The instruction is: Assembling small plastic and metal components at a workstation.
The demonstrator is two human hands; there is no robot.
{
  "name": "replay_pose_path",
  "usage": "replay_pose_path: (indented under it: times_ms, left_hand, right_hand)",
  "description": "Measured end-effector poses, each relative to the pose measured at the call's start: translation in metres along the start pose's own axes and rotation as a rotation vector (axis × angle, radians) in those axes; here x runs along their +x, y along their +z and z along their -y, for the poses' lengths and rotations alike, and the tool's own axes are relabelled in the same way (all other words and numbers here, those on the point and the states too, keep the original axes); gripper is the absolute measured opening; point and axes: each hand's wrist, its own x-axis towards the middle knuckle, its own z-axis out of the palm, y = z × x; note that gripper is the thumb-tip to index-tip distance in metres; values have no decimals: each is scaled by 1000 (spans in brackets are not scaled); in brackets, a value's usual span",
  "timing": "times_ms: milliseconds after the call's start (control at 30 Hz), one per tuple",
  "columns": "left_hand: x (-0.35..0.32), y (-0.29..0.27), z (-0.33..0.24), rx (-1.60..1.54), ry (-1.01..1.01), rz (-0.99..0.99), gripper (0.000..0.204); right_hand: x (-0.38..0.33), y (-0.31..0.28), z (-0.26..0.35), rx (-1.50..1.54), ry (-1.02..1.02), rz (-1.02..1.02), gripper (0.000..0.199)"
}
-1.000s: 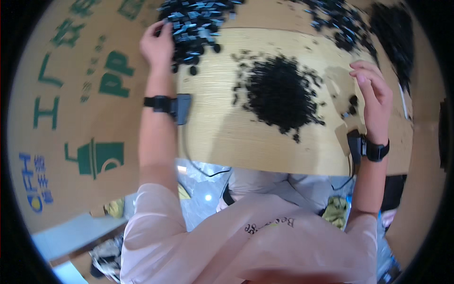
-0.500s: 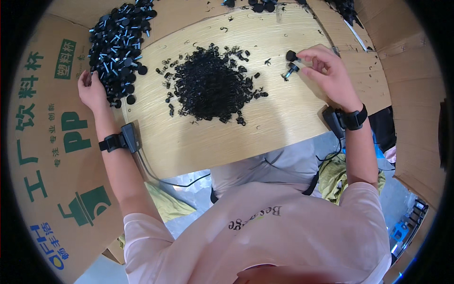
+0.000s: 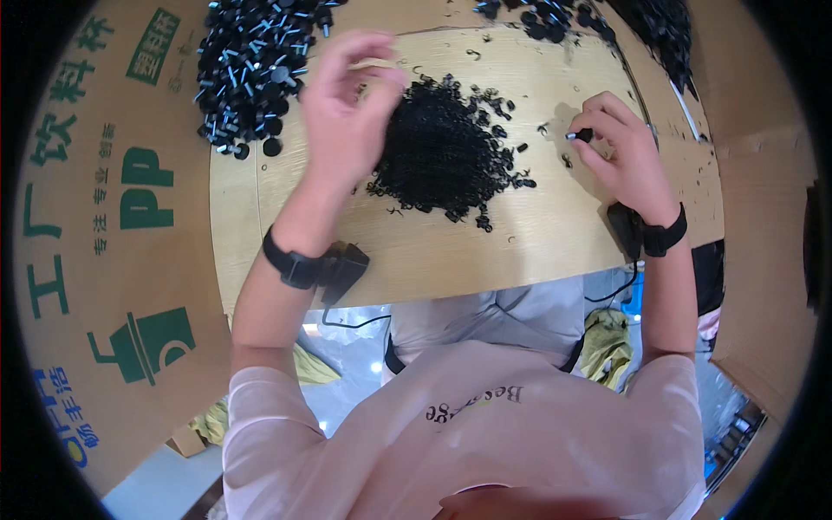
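In my right hand [image 3: 620,147], a black-headed screw [image 3: 582,135] is pinched between thumb and fingers, its metal end pointing left. My left hand [image 3: 347,113] is raised over the left edge of a heap of small black ring-like pieces [image 3: 446,160]. It is smeared by motion, but the thumb and fingers look apart and nothing shows between them. Beyond and left of that hand lies a large pile of black round-headed screws [image 3: 247,82] with bare metal shanks. A few tiny black bits [image 3: 567,161] lie beside my right hand.
A pale wooden board [image 3: 390,260] forms the work surface, with cardboard walls [image 3: 78,260] on both sides. More black-headed parts [image 3: 546,22] lie at the far edge. A dark heap [image 3: 659,35] and a thin white stick [image 3: 686,113] are at the far right. Both wrists wear cabled black devices.
My left hand has left the screw pile and swung right toward the black heap. My right hand has drawn one screw into its fingertips. The view has shifted slightly left.
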Motion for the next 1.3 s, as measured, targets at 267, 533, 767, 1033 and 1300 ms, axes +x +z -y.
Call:
replay_pose_path:
  times_ms: [267,533,767,1033,1300]
  left_hand:
    - [-16,1,25,-301,-154,290,35]
    - [-8,-13,25,-16,-221,198,32]
    - [-11,-10,30,48,-150,227,28]
    - [-8,-8,33,71,-127,185,20]
    - [-12,-7,32,119,-164,213,21]
  right_hand:
    - [76,64,28,1143,172,-79,17]
    - [99,107,35,1165,52,-161,23]
    - [93,106,32,1038,220,-127,20]
    - [93,106,28,1189,251,0,20]
    - [90,114,23,1159,214,-20,17]
